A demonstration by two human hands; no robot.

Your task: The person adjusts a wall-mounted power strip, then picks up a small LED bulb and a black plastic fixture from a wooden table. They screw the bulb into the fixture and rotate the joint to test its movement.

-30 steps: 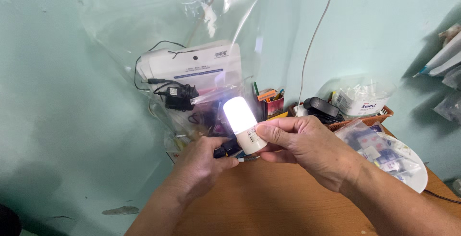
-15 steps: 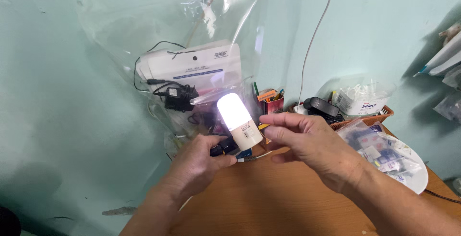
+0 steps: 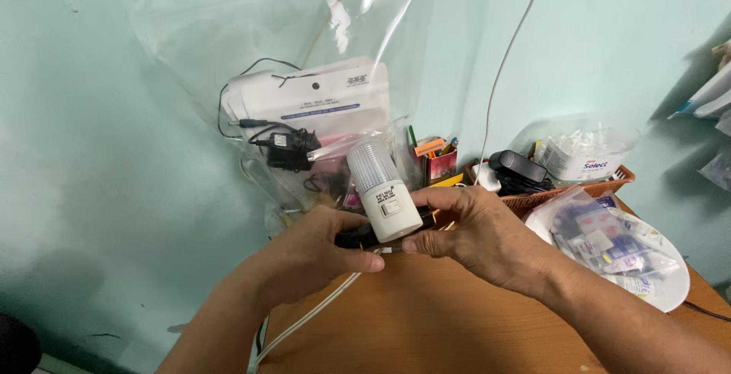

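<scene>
Leftmost, a clear plastic bag (image 3: 304,62) hangs on the green wall, black adapter (image 3: 289,149) inside. Below it, left hand (image 3: 308,256) closed around a dark plug piece (image 3: 358,238) under the night lamp (image 3: 383,191). Lamp white, ribbed dome unlit, tilted up-left above the wooden table (image 3: 426,328). Right hand (image 3: 476,237) pinches the lamp's base, thumb and fingers. Farther right, orange basket (image 3: 579,187), white plate (image 3: 670,282) of packets.

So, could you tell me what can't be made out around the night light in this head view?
- Plug end of the night light: hidden behind the right hand and left hand.
- Dark part under the light: mostly covered by the left fingers; its kind is unclear.
- Contents of the clear bag: partly veiled by glare.
- White cord: cut off by the bottom edge.
</scene>
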